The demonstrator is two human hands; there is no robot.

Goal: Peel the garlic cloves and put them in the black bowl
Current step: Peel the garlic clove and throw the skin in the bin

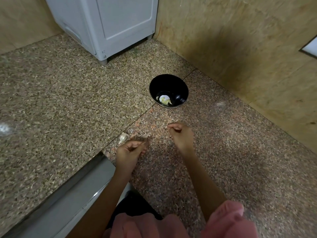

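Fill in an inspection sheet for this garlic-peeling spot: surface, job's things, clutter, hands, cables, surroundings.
Surface: speckled stone floor.
Job's things: black bowl holds pale peeled cloves; one garlic piece lies on the floor by the left hand.
Clutter: nothing seen.
Hands: left hand and right hand both curled and blurred; whether they hold anything is unclear.
Cables: nothing seen.
Surroundings: white appliance behind, tan wall at right, grey metal ledge near left.

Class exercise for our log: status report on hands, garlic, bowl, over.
Left hand and right hand curled, contents unclear. Peeled cloves in black bowl; garlic piece on floor. Nothing blocks bowl.
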